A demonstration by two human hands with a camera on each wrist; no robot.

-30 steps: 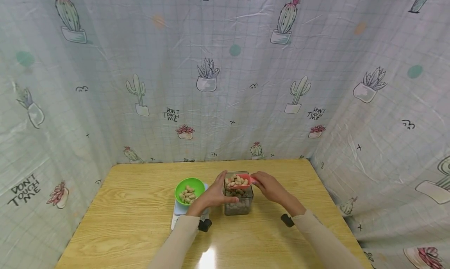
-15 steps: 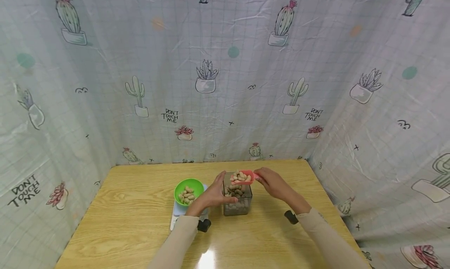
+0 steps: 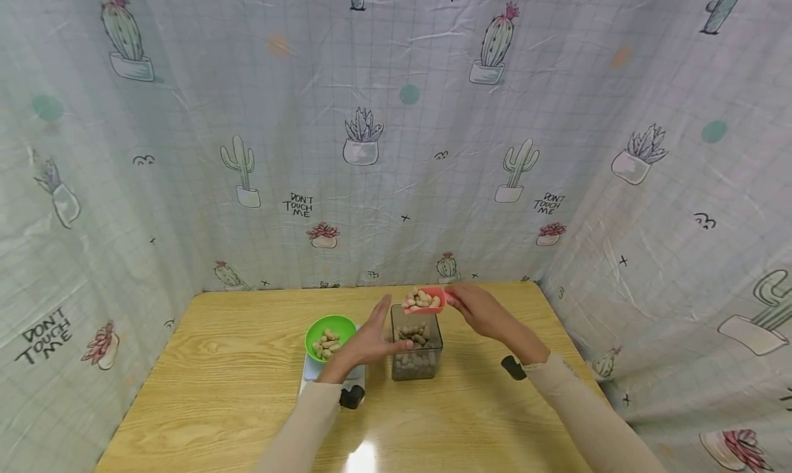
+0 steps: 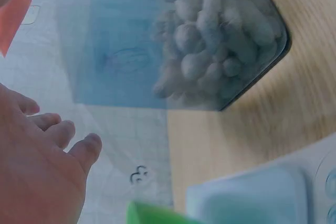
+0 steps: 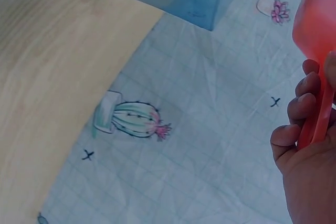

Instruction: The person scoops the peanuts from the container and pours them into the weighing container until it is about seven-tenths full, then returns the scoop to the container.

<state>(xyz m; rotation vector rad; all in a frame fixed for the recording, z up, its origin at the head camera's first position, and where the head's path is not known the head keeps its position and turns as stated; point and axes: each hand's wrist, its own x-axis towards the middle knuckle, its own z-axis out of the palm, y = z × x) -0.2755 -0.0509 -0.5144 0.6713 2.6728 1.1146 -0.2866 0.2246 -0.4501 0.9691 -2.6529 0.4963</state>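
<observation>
My right hand (image 3: 479, 313) grips the handle of a red scoop (image 5: 316, 17), its fingers curled round it in the right wrist view. Peanuts (image 3: 421, 298) in the shell fill the scoop, which hangs above the back of a clear square container (image 3: 432, 360). More peanuts (image 4: 210, 30) lie in the lower part of that container. At its left side my left hand (image 3: 371, 340) is held with thumb and fingers spread. The left wrist view shows a gap between this hand and the container wall. Left of the hand, a green bowl (image 3: 348, 327) holds several peanuts.
Beneath the bowl is a white kitchen scale (image 3: 314, 370) with a pale blue platform (image 4: 247, 198). Everything stands on a wooden table (image 3: 235, 363). A cactus-print curtain (image 3: 396, 191) hangs behind the table and along both sides.
My right hand has lifted the loaded scoop from the container's mouth to above its back edge. My left hand has let go of the container and moved slightly left.
</observation>
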